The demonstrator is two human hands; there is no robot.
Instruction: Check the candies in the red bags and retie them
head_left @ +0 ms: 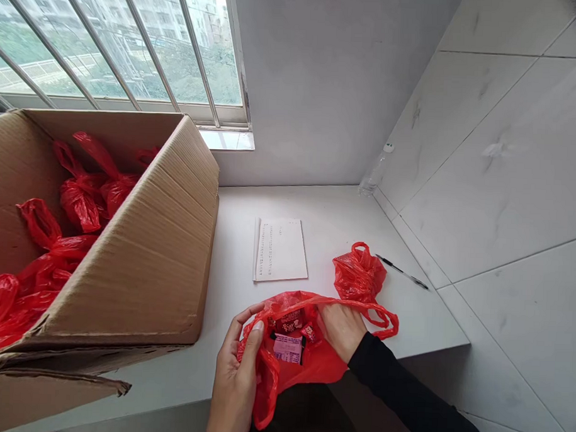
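Observation:
A red plastic bag (320, 367) is held open near the table's front edge. My left hand (239, 359) grips its left side, thumb on the inside and fingers behind the plastic. My right hand (341, 325) reaches into the bag from the right; its fingers are hidden inside. Within the bag lie a pink-labelled packet (288, 348) and several small red wrapped pieces (309, 332). Just behind it sits a second red bag (359, 274), tied shut with a loop on top.
At left, a large cardboard box (140, 255) holds several tied red bags (83, 199); its torn flap juts forward. On the white table (241, 208) are an open notebook (283, 250), a pen (402, 272) and a clear plastic bottle (375, 172) by the tiled wall.

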